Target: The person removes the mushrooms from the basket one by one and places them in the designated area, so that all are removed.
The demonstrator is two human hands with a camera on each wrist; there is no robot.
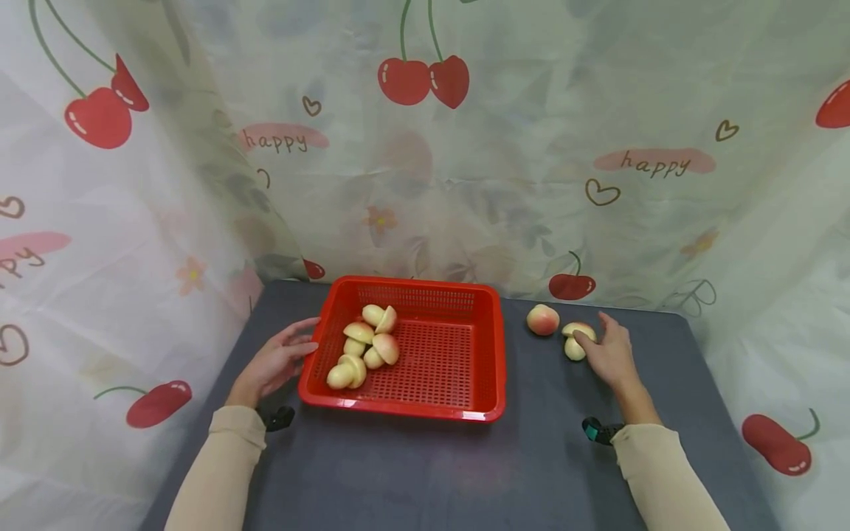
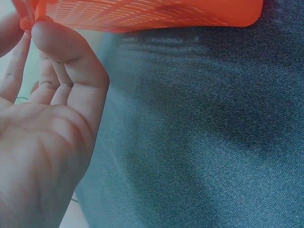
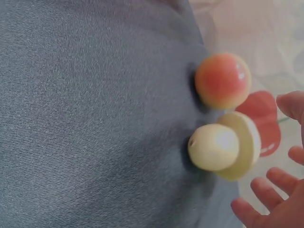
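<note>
Two bare hands work at either side of a red basket (image 1: 441, 361). The left hand (image 1: 282, 359) pinches the basket's left rim between thumb and fingertips. The right hand (image 1: 612, 359) is off to the right of the basket, its fingers spread wide and holding nothing; the right wrist view shows it just beside a loose mushroom (image 1: 575, 349), with a gap between them. This mushroom lies to the right of the basket, its pale stem pointing toward the person. Between it and the basket, slightly farther back, sits a round red-and-yellow piece (image 1: 543, 320), near the mushroom. Inside the basket, four pale mushrooms (image 1: 359, 332) lie clustered in the left half, tilted in various directions. In front of the basket, to its left and right, are two beige sleeves (image 1: 222, 461), each with a dark wrist device (image 1: 280, 419) by the cuff. Under the basket is a dark grey table (image 1: 398, 472). Behind and around the basket hangs a pale curtain (image 1: 505, 147) printed with cherries, hearts and the word "happy".
</note>
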